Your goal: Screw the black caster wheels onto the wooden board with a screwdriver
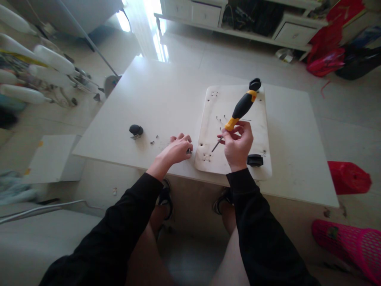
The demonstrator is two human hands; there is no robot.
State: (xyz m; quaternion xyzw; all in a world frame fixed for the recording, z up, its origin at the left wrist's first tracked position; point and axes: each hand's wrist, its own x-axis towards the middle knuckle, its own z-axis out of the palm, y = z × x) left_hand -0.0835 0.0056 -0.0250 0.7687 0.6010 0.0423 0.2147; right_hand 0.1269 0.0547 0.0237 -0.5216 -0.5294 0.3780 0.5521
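Between the fingers of my right hand (239, 145) is a black and yellow screwdriver (243, 106). Its handle leans up and away, and the shaft points down-left over a pale board (235, 139) near a set of small holes. My left hand (177, 150) is closed on the table just left of the board; a small dark, shiny bit shows at its fingers, the rest hidden. One black caster (255, 160) sits at the board's near right corner and another caster (255, 84) at the far right corner. Several small screws (220, 120) lie on the board.
The white table (101, 131) carries a loose black caster (136, 131) and a few screws (152, 142) to the left. A white box (56, 159) stands on the floor at left. Red (349, 177) and pink mesh items (354, 246) lie at right. A white cabinet (205, 14) stands beyond.
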